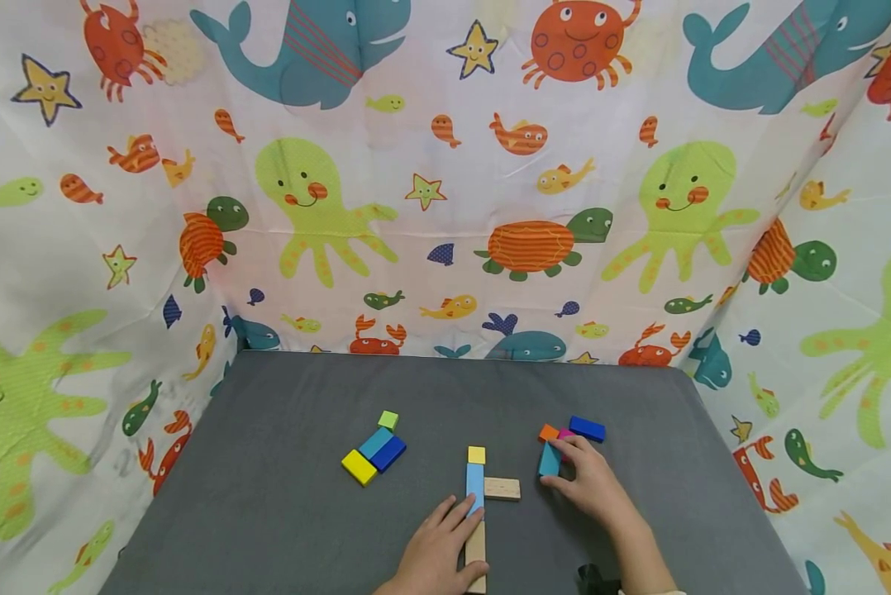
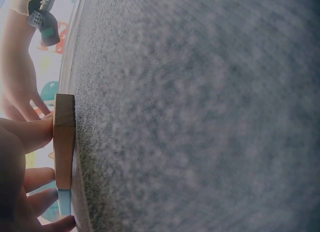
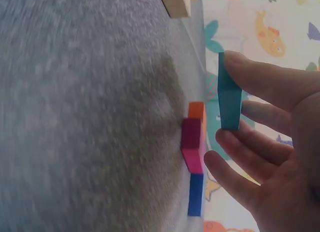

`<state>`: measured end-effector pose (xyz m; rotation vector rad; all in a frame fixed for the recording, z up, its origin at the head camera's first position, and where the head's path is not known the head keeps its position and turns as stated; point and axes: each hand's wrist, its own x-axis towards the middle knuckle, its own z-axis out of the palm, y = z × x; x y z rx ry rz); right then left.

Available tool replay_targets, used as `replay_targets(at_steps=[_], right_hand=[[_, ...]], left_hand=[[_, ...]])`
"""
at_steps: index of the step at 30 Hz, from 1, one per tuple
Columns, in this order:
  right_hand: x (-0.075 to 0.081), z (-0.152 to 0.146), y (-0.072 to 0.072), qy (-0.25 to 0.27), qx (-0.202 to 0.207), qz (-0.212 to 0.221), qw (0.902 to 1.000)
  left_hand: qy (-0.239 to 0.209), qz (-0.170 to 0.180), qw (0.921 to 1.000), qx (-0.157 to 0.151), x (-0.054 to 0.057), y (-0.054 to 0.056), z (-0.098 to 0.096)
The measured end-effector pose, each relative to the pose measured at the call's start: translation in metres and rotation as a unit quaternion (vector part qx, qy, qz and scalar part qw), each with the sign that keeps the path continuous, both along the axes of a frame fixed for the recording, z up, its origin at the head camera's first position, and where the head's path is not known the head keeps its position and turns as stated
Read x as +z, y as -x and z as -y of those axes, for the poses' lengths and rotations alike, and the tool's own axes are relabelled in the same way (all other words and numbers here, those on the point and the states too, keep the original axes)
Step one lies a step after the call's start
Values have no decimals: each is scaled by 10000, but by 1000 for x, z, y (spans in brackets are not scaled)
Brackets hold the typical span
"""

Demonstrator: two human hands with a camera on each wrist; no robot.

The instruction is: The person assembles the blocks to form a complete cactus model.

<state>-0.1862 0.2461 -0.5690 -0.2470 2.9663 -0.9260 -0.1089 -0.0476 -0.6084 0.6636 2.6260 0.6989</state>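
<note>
My right hand (image 1: 590, 483) pinches a teal block (image 3: 230, 100) between thumb and fingertips, and the right wrist view has it raised off the grey cloth. Just beyond it lie an orange block (image 3: 197, 111), a pink block (image 3: 192, 142) and a dark blue block (image 3: 196, 194). With fingers extended, my left hand (image 1: 434, 549) rests on a line of blocks. Its thumb touches a plain wooden block (image 2: 64, 152), and its fingertips reach a light blue block (image 1: 474, 478). A yellow block (image 1: 477, 454) caps that line. Another wooden block (image 1: 502, 489) juts out to the right.
On the left of the grey table (image 1: 267, 496) is a cluster: a green block (image 1: 388, 421), a teal block (image 1: 374, 443), a blue block (image 1: 388, 454) and a yellow block (image 1: 359, 467). A curtain (image 1: 416, 248) printed with sea animals stands behind and at both sides.
</note>
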Motion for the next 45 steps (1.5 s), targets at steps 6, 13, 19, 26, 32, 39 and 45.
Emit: replay_targets(at_steps=[6,13,19,26,32,39,45], right_hand=[[-5,11,5,69,100,-59,9999],[-7,22,7,22,168,-76,9998],[-10,34,10,88,223,-43,9997],[-14,41,14,235,298,31,9993],[-19,43,16,249,330,92,9991],[-18,45,18,233,374,145,9989],[-18,47,18,172,466,136,9987]], left_hand=[[29,-16,10000,44,2,-1,-1],[35,112,9999,37,2,1,-1],[11,88,10000,24,0,0,1],[15,68,10000,-10,-1,0,1],[42,148,9999,21,-1,1,0],[125,142,9998,44,4,0,-1],[153,170,9997,37,6,1,-1]])
